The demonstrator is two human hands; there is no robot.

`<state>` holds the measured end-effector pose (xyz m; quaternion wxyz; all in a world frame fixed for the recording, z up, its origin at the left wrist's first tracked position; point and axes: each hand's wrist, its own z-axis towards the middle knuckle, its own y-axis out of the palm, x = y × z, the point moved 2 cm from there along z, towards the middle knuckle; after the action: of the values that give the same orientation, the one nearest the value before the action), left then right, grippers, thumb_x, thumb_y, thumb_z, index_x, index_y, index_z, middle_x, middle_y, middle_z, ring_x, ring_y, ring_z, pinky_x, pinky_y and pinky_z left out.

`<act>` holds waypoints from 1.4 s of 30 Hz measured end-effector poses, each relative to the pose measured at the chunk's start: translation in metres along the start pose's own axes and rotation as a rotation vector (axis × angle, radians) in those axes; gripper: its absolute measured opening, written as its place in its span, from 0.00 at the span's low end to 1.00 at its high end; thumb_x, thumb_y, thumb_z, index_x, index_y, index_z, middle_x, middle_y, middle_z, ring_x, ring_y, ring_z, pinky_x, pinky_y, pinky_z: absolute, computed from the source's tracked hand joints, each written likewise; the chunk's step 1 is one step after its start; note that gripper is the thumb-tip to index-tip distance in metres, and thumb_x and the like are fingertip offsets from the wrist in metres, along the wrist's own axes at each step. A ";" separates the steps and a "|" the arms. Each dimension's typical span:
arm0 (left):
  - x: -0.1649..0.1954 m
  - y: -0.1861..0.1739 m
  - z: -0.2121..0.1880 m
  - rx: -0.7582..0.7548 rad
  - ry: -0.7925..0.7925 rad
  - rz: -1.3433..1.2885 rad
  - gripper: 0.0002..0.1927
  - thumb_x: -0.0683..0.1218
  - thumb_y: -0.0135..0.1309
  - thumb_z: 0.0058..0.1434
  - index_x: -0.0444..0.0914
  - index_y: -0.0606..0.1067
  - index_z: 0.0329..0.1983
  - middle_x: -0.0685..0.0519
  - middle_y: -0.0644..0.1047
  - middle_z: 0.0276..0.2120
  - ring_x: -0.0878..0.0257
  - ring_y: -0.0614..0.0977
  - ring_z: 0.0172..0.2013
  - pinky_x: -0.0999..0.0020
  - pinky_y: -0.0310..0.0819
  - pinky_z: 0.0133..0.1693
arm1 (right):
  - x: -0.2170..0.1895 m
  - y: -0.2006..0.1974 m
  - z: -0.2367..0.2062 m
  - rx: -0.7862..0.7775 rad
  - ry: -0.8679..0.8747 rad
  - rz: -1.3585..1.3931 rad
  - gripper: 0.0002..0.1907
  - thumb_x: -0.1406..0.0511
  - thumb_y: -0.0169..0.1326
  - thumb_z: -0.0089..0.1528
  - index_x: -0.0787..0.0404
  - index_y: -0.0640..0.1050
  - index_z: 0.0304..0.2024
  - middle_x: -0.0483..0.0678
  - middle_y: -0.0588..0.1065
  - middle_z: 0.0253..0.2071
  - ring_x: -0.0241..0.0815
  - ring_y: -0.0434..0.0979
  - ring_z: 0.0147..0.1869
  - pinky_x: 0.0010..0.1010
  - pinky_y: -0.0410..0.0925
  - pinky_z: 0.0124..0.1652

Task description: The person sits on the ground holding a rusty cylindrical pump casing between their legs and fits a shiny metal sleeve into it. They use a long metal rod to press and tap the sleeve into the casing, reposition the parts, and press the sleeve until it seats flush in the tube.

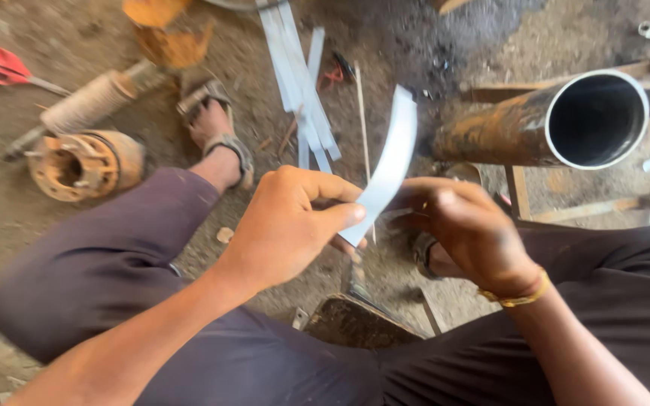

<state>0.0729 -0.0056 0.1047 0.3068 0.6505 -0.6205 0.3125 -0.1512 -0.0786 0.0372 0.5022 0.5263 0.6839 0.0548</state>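
The left hand (283, 225) was closed around the lower end of a curved metal strip (387, 162), thumb pressed flat over it and fingers curled underneath. The right hand (464, 229) sat just beside it, fingers bent in toward the same lower end; whether they actually pinched the strip could not be told, since the knuckles hid the tips. From the fingers the strip arched up and away, its free end well clear of both hands.

Below the fingers, between the knees, stood a dark metal block (355, 319). Past the right fingers lay a rusty pipe (536, 124) with its open mouth facing the camera. Beyond the left fingers a sandalled foot (216, 131) rested on the dirt floor, then loose flat strips (299, 75), a rusty round part (84, 165) and red-handled pliers (5, 68) farther off.

The strip looked springy and thin-edged; with only one sure grip it might snap back or slide, and the edge could cut a fingertip.
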 end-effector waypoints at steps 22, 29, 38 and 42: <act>0.006 0.002 0.023 0.062 0.100 0.229 0.13 0.49 0.60 0.63 0.35 0.82 0.44 0.51 0.85 0.31 0.67 0.83 0.22 0.70 0.74 0.22 | -0.031 0.007 0.004 -0.054 0.067 -0.679 0.12 0.64 0.58 0.61 0.69 0.84 0.39 0.47 0.71 0.23 0.36 0.64 0.29 0.31 0.57 0.30; 0.017 -0.008 0.030 0.171 0.226 0.074 0.06 0.43 0.62 0.63 0.34 0.83 0.39 0.51 0.83 0.27 0.75 0.80 0.24 0.78 0.75 0.26 | -0.032 0.009 0.001 -0.242 0.111 -0.830 0.16 0.60 0.56 0.61 0.67 0.80 0.27 0.48 0.70 0.22 0.39 0.67 0.27 0.32 0.59 0.31; 0.034 -0.003 0.026 0.069 0.462 0.403 0.03 0.42 0.64 0.59 0.40 0.86 0.35 0.56 0.85 0.25 0.73 0.78 0.18 0.75 0.63 0.18 | -0.049 0.036 -0.011 -0.084 -0.289 -0.832 0.20 0.60 0.59 0.60 0.67 0.78 0.50 0.44 0.79 0.43 0.33 0.78 0.44 0.27 0.72 0.43; 0.028 0.016 0.016 0.084 0.582 0.402 0.05 0.41 0.65 0.58 0.37 0.85 0.37 0.53 0.85 0.28 0.72 0.83 0.25 0.76 0.73 0.27 | -0.040 0.041 -0.019 0.093 -0.422 -0.779 0.19 0.65 0.64 0.58 0.68 0.76 0.49 0.45 0.78 0.52 0.33 0.77 0.52 0.26 0.72 0.51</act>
<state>0.0584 -0.0364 0.1170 0.3761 0.4111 -0.6092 0.5643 -0.1402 -0.0829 0.0960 0.5898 0.2512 0.7154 -0.2778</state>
